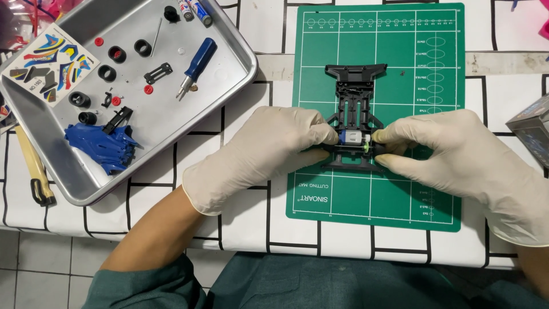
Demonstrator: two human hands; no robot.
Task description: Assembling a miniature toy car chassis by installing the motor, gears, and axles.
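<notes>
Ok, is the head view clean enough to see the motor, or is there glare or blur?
Head view: sharp, evenly lit; the small motor between left hand and right hand reads clearly; soft glare on the metal tray; frame edges slightly blurred.

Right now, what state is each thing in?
Left hand: gloved, fingers pinching the motor.
Right hand: gloved, fingers on the motor's other end.
Motor: lying across the chassis.
Chassis: flat on the green mat.
Screwdriver: lying untouched in the tray.
</notes>
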